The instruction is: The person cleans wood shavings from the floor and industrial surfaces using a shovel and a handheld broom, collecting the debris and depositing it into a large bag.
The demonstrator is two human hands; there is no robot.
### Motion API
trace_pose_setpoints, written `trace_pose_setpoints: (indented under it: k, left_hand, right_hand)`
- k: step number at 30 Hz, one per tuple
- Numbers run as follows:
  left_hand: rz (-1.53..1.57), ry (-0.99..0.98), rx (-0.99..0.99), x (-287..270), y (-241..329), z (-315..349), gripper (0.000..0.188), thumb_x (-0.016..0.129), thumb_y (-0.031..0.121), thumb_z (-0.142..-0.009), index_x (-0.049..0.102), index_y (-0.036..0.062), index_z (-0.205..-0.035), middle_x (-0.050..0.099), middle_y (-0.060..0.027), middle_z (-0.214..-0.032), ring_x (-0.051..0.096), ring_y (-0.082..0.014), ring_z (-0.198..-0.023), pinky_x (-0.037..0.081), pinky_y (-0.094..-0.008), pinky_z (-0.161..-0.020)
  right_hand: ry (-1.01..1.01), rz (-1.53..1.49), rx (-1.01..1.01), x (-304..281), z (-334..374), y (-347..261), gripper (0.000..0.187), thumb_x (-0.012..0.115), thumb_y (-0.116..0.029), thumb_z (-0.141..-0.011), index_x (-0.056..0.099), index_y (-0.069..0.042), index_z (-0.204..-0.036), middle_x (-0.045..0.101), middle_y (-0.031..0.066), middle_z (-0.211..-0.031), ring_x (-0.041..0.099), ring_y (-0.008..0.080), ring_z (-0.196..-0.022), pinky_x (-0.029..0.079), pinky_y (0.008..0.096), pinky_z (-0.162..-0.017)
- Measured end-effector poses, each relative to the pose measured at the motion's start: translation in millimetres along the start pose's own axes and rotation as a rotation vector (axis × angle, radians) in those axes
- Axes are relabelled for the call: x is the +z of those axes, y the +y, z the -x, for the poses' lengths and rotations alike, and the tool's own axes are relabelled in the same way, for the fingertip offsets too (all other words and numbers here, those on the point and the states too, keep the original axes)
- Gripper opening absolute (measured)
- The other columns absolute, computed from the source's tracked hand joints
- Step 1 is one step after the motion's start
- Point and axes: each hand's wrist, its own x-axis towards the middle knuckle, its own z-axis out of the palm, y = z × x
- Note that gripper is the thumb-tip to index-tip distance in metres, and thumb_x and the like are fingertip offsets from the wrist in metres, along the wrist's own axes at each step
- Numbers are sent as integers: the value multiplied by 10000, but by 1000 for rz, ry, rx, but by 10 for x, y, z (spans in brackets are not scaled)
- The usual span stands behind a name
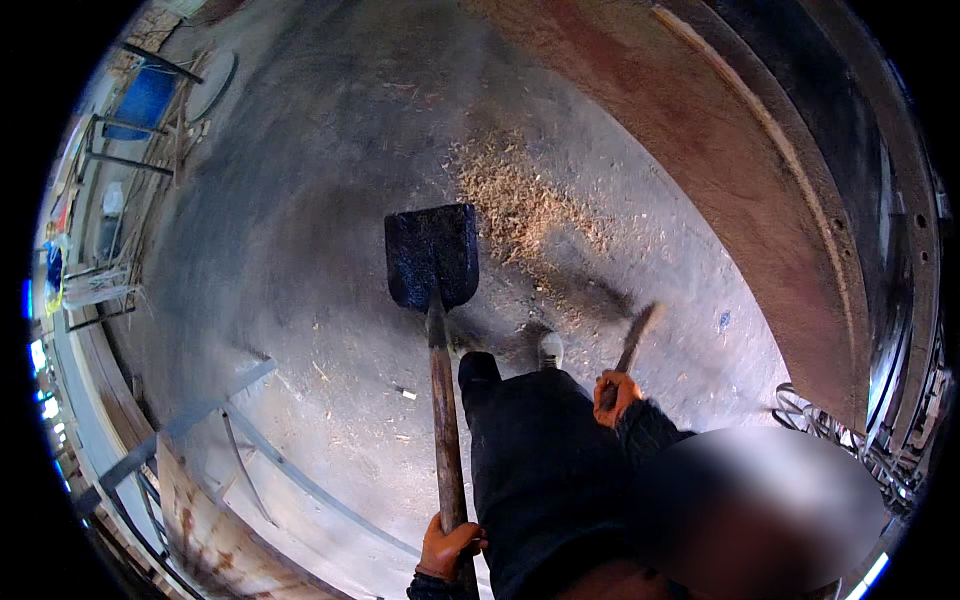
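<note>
Two gloved hands work at once: the left hand [447, 548] is clamped on the shovel [432, 256], its blade flat on the concrete floor [300, 220] beside scattered sawdust [510, 200]. The right hand [615, 396] grips a blurred brush [638, 332]; sweeping best runs low, toward the blade

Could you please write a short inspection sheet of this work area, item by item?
Surface: grey concrete floor, dusty.
Job's things: shovel with dark blade and wooden shaft; short brush, blurred.
Clutter: pile of sawdust beside the blade; metal bars at lower left.
Grippers: left hand grips the shovel shaft; right hand grips the brush.
Cables: bundle of wires at right.
Surroundings: large rusty curved steel wall; blue panel far left.
</note>
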Motion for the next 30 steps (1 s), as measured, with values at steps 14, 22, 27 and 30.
trace_pose_setpoints:
  k: [14, 22, 27, 30]
  left_hand:
    - [-63, -70, -3, -415, 1730, -172, 453, 736, 103, -797, 464, -34, -1132, 637, -147, -822, 670, -223, -665, 570, -309, -601]
    - [-76, 9, -69, -336, 2299, -234, 406, 731, 113, -800, 460, -30, -1067, 639, -154, -802, 669, -231, -627, 588, -333, -595]
    - [-117, 15, -109, -313, 2479, -343, 448, 728, 145, -820, 440, -37, -1110, 658, -195, -829, 693, -278, -641, 587, -361, -570]
    - [-145, -107, -68, -362, 2563, -281, 469, 729, 147, -818, 440, -50, -1132, 662, -194, -840, 703, -282, -666, 590, -357, -581]
  right_hand:
    - [-367, 75, -183, 3246, -379, 1716, 78, 659, -133, -864, 598, -116, -910, 627, 40, -782, 605, 177, -665, 540, 325, -608]
    - [239, 136, -297, 2232, 328, 114, 141, 695, -177, -877, 588, -86, -883, 598, 37, -690, 586, 170, -539, 529, 296, -484]
    - [413, 146, -279, 1457, -556, -1799, 234, 683, -147, -805, 495, -138, -667, 548, 11, -571, 553, 140, -442, 523, 237, -408]
    - [434, 168, -300, 1906, -992, -1726, 341, 639, -210, -828, 440, -143, -560, 507, 37, -501, 511, 169, -398, 414, 266, -366]
